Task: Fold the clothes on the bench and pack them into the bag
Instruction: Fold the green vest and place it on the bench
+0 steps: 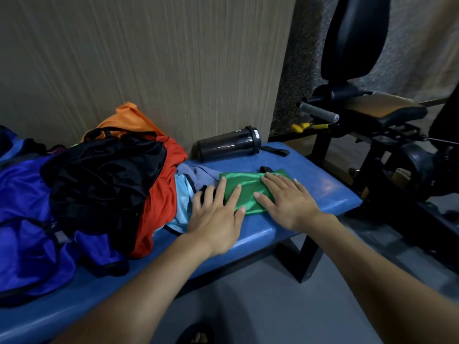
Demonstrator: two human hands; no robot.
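Head view: your left hand (216,214) and right hand (285,202) lie spread, fingers straight, pressing flat a folded green garment (244,192) on the blue worktop (323,194), just right of the unfolded pile of clothes (104,175). Fabric looks thin, soft & slick, prob. light. Best taken by pinching both short ends w/ the folds kept together, else it may slide open.

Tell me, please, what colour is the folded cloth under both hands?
Green, a shiny fabric, seen in the head view.
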